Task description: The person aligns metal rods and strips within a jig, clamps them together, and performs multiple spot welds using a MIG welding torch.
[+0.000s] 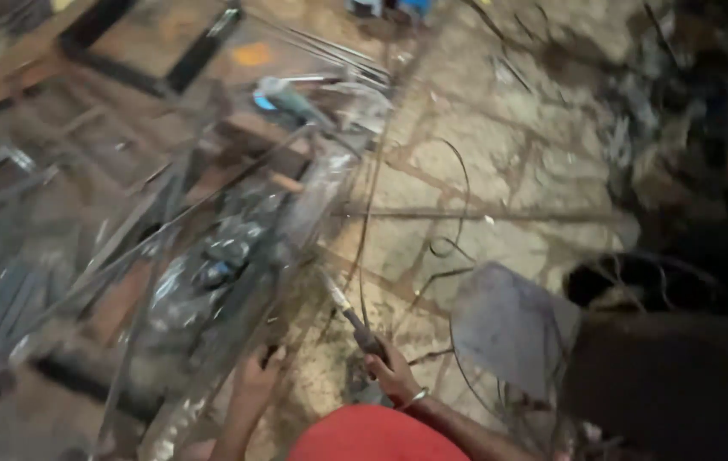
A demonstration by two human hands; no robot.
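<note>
- Down at about six o'clock, the right hand (394,376) is closing around the dark handle of a welding electrode holder (364,335), gripping it firmly, with a bangle showing at the wrist.
- From that holder a thin rod (336,293) is pointing up toward eleven o'clock, its tip lying close to the metal frame (236,282), though blur is hiding whether they are touching.
- Just to the nine o'clock side of it, the left hand (255,382) is resting on the lower end of the frame with fingers curled; whether it is gripping or only pressing I cannot tell.
- Thin dark cables (458,196) are looping over the stone floor (500,162) toward twelve and one o'clock of the right hand.
- A flat grey metal sheet (509,329) is lying near the right hand at its three o'clock.
- Far up at eleven o'clock, a grey power tool with a blue part (287,98) is sitting on the frame, well apart from both hands.
- Red cloth (372,435) is filling the bottom edge.
</note>
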